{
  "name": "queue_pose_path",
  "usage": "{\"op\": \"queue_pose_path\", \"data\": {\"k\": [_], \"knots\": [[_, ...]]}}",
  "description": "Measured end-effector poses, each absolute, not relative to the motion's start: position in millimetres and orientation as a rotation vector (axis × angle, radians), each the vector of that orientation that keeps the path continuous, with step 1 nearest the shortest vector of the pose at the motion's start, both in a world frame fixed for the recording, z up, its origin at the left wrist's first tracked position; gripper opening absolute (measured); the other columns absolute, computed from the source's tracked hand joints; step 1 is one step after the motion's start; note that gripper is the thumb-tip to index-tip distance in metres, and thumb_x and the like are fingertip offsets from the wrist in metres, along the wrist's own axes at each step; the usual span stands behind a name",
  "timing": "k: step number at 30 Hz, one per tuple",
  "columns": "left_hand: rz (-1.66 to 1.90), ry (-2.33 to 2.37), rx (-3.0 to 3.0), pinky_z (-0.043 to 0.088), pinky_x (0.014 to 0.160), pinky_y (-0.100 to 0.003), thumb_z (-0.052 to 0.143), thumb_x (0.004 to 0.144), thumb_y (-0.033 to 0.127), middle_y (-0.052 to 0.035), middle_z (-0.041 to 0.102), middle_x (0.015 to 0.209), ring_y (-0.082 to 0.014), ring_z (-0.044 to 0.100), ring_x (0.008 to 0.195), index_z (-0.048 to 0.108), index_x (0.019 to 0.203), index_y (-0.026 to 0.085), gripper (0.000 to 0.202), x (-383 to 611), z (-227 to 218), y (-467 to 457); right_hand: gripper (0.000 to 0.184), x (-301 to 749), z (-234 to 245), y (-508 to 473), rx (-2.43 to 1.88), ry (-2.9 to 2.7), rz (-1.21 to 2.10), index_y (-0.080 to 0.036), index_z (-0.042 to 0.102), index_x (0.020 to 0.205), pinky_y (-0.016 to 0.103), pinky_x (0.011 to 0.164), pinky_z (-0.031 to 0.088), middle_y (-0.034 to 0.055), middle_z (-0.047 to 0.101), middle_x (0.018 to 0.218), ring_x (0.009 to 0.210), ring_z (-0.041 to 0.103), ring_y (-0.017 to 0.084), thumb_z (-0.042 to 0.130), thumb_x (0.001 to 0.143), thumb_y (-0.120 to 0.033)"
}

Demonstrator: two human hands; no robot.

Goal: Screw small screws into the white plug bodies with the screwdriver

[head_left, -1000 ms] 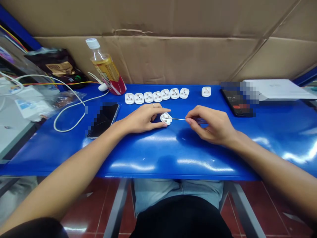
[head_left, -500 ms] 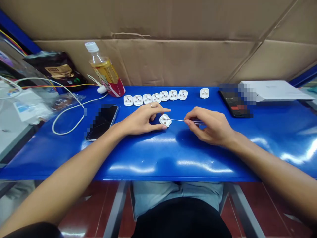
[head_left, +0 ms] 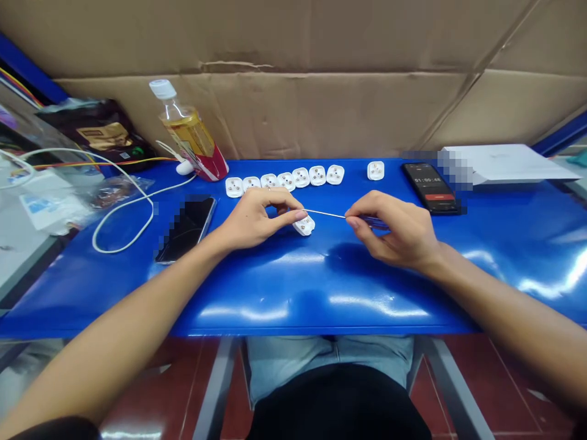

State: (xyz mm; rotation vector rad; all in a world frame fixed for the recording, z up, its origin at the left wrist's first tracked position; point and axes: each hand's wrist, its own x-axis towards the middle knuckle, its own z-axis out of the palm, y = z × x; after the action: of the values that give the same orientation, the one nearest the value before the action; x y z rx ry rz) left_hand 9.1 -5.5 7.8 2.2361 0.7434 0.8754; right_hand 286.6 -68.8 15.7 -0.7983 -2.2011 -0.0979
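Left hand (head_left: 255,217) lifted off white plug (head_left: 304,225); phone timer (head_left: 428,181) reads 01:00.

bright light, white glare on the blue tabletop (head_left: 114,305), bowed edges

Blue table (head_left: 257,282), row of white plugs (head_left: 287,179), two smartphones (head_left: 186,229), plastic bottle (head_left: 190,139)

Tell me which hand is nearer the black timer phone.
Right: the right hand, holding a thin metal pick, is just left of the black phone; the left hand is far left.
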Motion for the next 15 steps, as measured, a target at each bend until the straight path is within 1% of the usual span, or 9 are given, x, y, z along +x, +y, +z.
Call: {"op": "queue_pose_path", "data": {"k": [7, 12, 15], "knots": [[0.964, 0.710, 2.179, 0.053, 0.079, -0.031, 0.075, 0.095, 0.038, -0.0076, 0.079, 0.091, -0.0197, 0.070, 0.084, 0.083, 0.095, 0.018, 0.021, 10.4, 7.5, -7.0, 0.005, 287.4, 16.9, -68.5, -0.809, -2.219, -0.109, -0.023, 0.062, 0.103, 0.028, 0.062, 0.053, 0.0017, 0.072, 0.085, 0.069, 0.067, 0.015, 0.059, 0.101, -0.019], [1.003, 0.632, 2.127, 0.053, 0.077, -0.032, 0.079, 0.093, 0.033, -0.0079, 0.079, 0.088, -0.0197, 0.070, 0.082, 0.085, 0.092, 0.020, 0.015, 10.1, 8.9, -7.8, 0.005, 287.5, 17.0, -69.3, -0.805, -2.209, -0.110, -0.024, 0.062, 0.101, 0.028, 0.060, 0.053, 0.0011, 0.072, 0.084, 0.066, 0.066, 0.015, 0.058, 0.102, -0.020], [1.001, 0.624, 2.125, 0.054, 0.076, -0.032, 0.080, 0.092, 0.033, -0.0077, 0.079, 0.087, -0.0197, 0.070, 0.081, 0.086, 0.093, 0.021, 0.014, 9.0, 9.5, -7.7, 0.005, 287.6, 17.9, -70.5, -0.812, -2.180, -0.112, -0.024, 0.063, 0.100, 0.028, 0.058, 0.052, 0.0010, 0.072, 0.082, 0.065, 0.066, 0.015, 0.059, 0.101, -0.021]]}}
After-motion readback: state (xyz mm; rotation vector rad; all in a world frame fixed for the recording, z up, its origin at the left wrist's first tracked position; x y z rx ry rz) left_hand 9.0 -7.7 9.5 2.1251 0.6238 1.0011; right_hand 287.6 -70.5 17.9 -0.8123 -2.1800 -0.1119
